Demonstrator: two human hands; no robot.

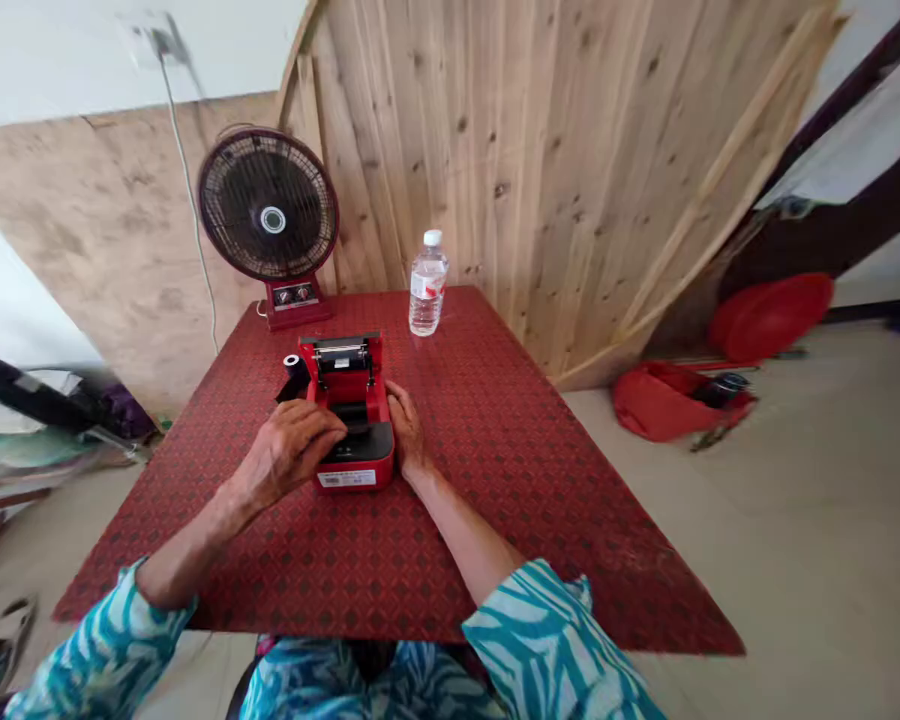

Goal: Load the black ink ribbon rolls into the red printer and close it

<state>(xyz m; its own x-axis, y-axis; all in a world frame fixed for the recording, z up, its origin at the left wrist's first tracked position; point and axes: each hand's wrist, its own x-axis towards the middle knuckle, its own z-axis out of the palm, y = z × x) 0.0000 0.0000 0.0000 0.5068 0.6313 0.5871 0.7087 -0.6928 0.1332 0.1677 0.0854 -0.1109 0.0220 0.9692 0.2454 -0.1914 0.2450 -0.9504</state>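
A red and black label printer [352,475] stands on the table with its lid [343,358] raised. My left hand [292,445] reaches over the printer's left side, its fingers bent together above the black inner part; whatever they pinch is hidden from me. Against the printer's right side lies my right hand [409,428], gripping the casing with the fingers along its edge. Beside the printer's back left corner is a black roll with a white core [292,364]. A white label with print is stuck to the printer's front.
The printer sits on a red patterned table [480,500]. At the back left stands a dark red fan [270,210], and a water bottle [427,285] is at the back. A wooden panel [510,150] rises behind the table. On the floor at right lies a red bag [652,405].
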